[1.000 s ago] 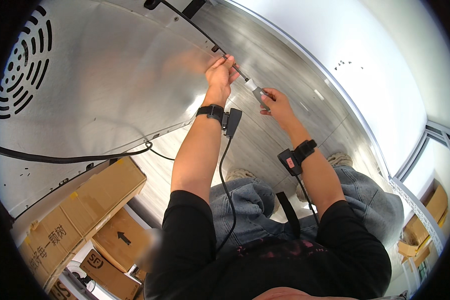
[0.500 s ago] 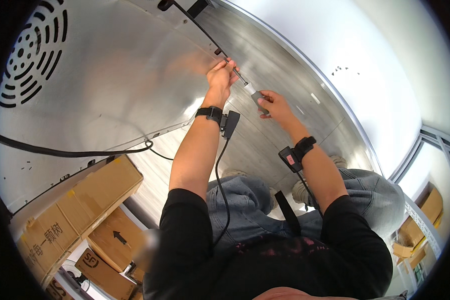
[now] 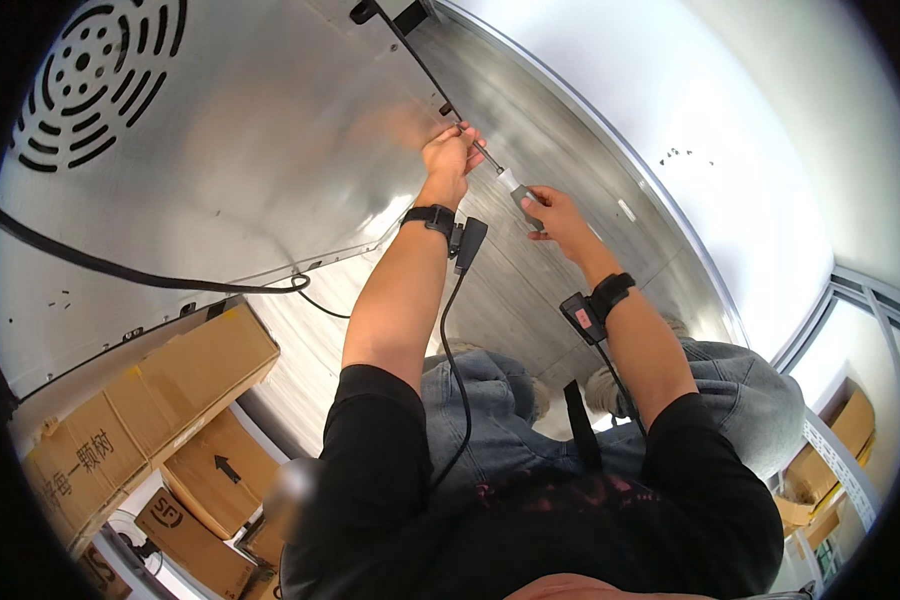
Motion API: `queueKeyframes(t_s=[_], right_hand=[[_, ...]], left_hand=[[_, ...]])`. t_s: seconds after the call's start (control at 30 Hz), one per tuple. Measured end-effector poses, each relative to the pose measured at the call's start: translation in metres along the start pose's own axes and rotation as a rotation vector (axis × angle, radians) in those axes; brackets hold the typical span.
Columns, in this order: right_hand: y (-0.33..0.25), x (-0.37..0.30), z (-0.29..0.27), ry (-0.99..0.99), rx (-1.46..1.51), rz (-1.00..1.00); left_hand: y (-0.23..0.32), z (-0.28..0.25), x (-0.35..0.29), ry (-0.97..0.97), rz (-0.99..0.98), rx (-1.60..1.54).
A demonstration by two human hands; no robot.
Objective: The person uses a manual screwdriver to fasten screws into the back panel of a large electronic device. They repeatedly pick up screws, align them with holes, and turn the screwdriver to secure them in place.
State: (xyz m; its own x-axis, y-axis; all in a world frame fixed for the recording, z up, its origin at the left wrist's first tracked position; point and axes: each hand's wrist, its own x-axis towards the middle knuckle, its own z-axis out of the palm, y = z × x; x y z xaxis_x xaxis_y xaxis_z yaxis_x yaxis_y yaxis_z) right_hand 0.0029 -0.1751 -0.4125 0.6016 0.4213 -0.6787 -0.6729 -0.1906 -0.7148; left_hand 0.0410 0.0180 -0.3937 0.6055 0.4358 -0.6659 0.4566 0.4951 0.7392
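Head view: both arms [image 3: 400, 290] stretch far; right hand [image 3: 558, 213] grips the grey-handled screwdriver [image 3: 511, 183], left hand [image 3: 447, 157] pinches its shaft [image 3: 491, 160].

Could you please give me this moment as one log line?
right hand: grips screwdriver by handle | left hand: at its shaft, beside metal panel | nearby: black cable, cardboard boxes
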Motion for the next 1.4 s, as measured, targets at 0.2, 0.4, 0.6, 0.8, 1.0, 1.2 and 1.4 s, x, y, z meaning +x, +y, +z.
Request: queueKeyframes(t_s=[0.2, 0.4, 0.6, 0.8, 1.0, 1.2, 1.4], right_hand=[[-0.003, -0.005, 0.005, 0.057, -0.141, -0.083], [-0.015, -0.007, -0.009, -0.044, 0.069, 0.031], [0.003, 0.002, -0.007, -0.012, -0.170, -0.137], [-0.009, -0.004, -0.003, -0.143, 0.105, 0.061], [0.013, 0.005, 0.007, -0.058, -0.044, -0.146], [-0.005, -0.003, 0.010, -0.061, -0.107, -0.055], [0.001, 0.011, -0.004, -0.130, 0.098, -0.039]], left_hand=[[0.000, 0.009, 0.001, 0.106, 0.020, 0.070], [-0.003, -0.002, 0.005, 0.006, 0.029, -0.013], [-0.002, 0.003, -0.003, 0.000, 0.041, 0.042], [-0.007, -0.002, 0.005, 0.020, 0.071, -0.016], [-0.003, 0.001, 0.000, 0.043, 0.077, 0.054], [-0.001, 0.003, 0.005, 0.090, 0.043, 0.075], [-0.003, 0.004, 0.005, 0.061, 0.059, 0.060]])
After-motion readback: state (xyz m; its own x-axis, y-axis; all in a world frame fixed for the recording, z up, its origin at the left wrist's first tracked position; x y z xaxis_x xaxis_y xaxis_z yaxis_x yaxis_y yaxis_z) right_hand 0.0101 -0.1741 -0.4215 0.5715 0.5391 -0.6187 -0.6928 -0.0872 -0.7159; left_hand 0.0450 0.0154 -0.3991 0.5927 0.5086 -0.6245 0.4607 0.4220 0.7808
